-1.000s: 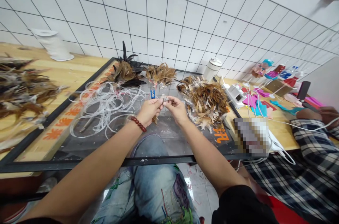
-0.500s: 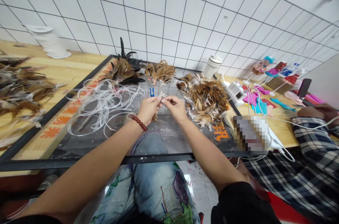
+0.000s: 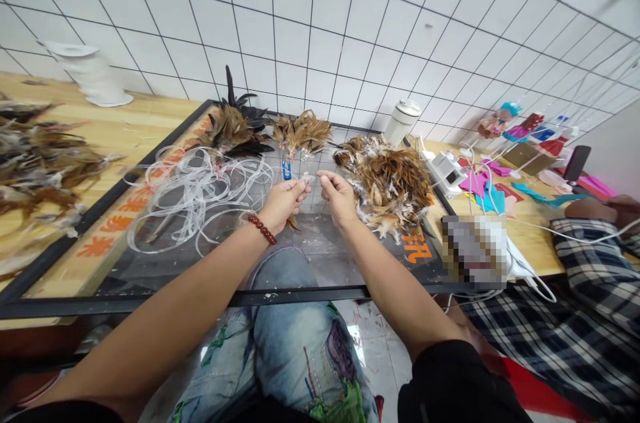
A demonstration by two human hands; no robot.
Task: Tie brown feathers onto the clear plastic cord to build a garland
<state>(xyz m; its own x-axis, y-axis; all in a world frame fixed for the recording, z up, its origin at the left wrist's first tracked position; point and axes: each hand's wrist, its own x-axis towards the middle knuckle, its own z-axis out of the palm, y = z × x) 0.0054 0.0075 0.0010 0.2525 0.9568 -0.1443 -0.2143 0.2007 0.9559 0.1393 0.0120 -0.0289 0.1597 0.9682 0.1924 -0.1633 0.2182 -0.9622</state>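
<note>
My left hand (image 3: 281, 206), with a bead bracelet on the wrist, is closed in a pinch around a feather (image 3: 293, 223). The feather's brown end sticks out below the fingers, and white fluff shows above them. My right hand (image 3: 340, 199) is a short way to the right, thumb and forefinger pressed together; whatever may be between them is too small to make out. Beyond the hands lie a bunch of brown feathers (image 3: 301, 132) and a blue clip-like tool (image 3: 287, 170). A big heap of brown feathers (image 3: 395, 176) lies beside my right hand.
Loops of clear plastic strip (image 3: 187, 189) lie left on the black-framed glass panel (image 3: 300, 298). A dark feather bunch (image 3: 235, 129), a white spool (image 3: 95, 76) and a white tumbler (image 3: 401, 121) stand or lie around. Cables, a power strip and a co-worker's plaid sleeve (image 3: 585, 249) are right.
My right hand has moved right, away from my left hand, leaving a gap between the fingertips. My left hand has stayed nearly in place, holding the feather.
</note>
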